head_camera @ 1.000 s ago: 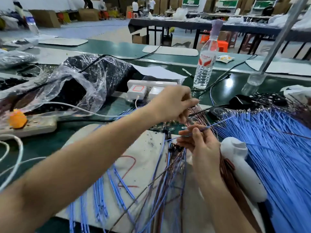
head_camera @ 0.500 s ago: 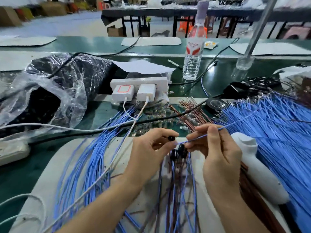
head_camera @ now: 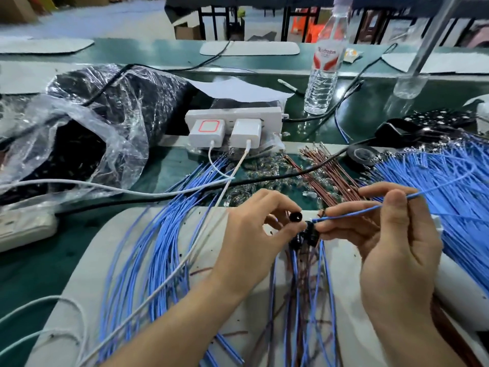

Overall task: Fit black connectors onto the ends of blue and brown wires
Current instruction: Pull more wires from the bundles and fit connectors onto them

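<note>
Two hands had come together: a second before, the left hand (head_camera: 251, 234) was reaching out over the far wire pile, and now it sat beside the right hand (head_camera: 394, 250). Its thumb and forefinger pinched one black connector (head_camera: 295, 216), the other fingers loosely curled. The right thumb and forefinger pinched one blue wire (head_camera: 370, 208), its tip just short of that connector, a small gap between. At the right fingertips hung a cluster of fitted connectors (head_camera: 308, 235) (three or so; hard to count) on blue and brown leads. Beyond the fingers ran the far edge of the mat (head_camera: 98, 260); two chargers (head_camera: 206, 133) and one bottle (head_camera: 324, 75) stood well apart.
</note>
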A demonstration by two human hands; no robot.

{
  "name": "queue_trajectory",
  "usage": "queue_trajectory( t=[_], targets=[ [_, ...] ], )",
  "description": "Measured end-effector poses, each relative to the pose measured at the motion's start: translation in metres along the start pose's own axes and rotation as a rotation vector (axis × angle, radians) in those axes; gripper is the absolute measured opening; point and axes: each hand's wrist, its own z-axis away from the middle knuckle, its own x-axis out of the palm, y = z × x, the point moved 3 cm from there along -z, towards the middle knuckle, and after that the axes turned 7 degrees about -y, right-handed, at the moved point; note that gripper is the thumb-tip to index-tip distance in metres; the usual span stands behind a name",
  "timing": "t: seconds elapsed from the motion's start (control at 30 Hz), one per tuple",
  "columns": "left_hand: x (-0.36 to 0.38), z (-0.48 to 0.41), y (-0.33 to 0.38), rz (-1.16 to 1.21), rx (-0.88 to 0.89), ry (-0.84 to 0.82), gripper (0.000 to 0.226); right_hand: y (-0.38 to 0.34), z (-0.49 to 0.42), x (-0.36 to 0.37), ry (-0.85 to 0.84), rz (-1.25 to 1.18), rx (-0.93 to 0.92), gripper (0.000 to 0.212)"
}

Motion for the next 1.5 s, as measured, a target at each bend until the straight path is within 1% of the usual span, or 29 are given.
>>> queue_trajectory(
  t=[0.27, 0.4, 0.5, 0.57, 0.7, 0.8, 1.03, 1.23, 1.37, 1.43, 1.5],
  targets=[
    [0.0, 0.001, 0.0, -0.05, 0.015, 0.0, 0.021, 0.001, 0.003, 0.005, -0.062, 0.017, -0.028, 0.028],
    [0.002, 0.002, 0.002, -0.088, 0.061, -0.028, 0.02, 0.003, 0.004, 0.006, -0.095, 0.042, -0.022, 0.028],
    [0.004, 0.002, 0.001, -0.108, 0.093, -0.069, 0.025, 0.007, 0.005, 0.008, -0.117, 0.082, 0.006, 0.029],
    [0.005, 0.002, 0.0, -0.124, 0.125, -0.068, 0.027, 0.01, 0.005, 0.008, -0.129, 0.118, 0.015, 0.028],
    [0.006, 0.002, -0.004, -0.065, 0.108, -0.015, 0.022, 0.005, 0.004, 0.006, -0.096, 0.103, -0.038, 0.03],
    [0.006, 0.003, -0.004, 0.007, 0.061, -0.008, 0.024, 0.003, 0.003, 0.004, -0.089, 0.116, -0.062, 0.029],
    [0.006, 0.003, -0.001, -0.011, 0.073, -0.003, 0.022, 0.003, 0.004, 0.007, -0.143, 0.149, -0.022, 0.034],
    [0.006, 0.002, 0.001, -0.107, 0.141, -0.024, 0.019, 0.003, 0.002, 0.006, -0.156, 0.132, 0.014, 0.036],
    [0.006, 0.003, 0.004, -0.132, 0.175, -0.054, 0.018, 0.006, 0.002, 0.005, -0.171, 0.234, 0.015, 0.025],
    [0.007, 0.004, 0.006, -0.114, 0.18, -0.069, 0.02, 0.009, 0.003, 0.005, -0.208, 0.344, 0.014, 0.024],
    [0.007, 0.005, 0.007, -0.057, 0.15, -0.039, 0.022, 0.01, 0.003, 0.006, -0.223, 0.391, 0.019, 0.023]
  ],
)
